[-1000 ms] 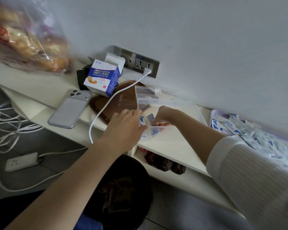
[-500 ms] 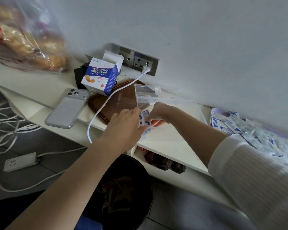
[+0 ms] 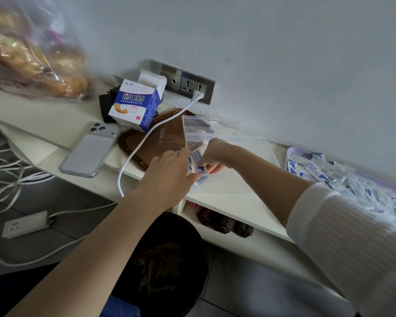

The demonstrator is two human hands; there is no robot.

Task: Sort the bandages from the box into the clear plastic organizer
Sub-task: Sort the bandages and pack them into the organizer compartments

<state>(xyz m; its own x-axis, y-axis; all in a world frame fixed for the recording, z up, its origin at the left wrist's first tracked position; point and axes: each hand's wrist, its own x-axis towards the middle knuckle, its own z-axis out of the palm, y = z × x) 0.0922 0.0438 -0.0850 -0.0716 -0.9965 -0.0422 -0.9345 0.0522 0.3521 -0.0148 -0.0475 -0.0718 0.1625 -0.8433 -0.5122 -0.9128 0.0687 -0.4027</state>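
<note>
Bandages, thin paper-wrapped strips, stand bunched at the near left corner of the clear plastic organizer on the counter; fingers of left hand and right hand pinch them; light, floppy, probably slippery, so squeeze the flat faces

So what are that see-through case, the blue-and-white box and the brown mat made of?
The clear organizer looks like hard glossy plastic: transparent, with sharp edges. The bandage box seems printed cardboard, its open flaps folded up. The brown mat could be leather or wood: smooth, grooved border, hard to tell.
</note>
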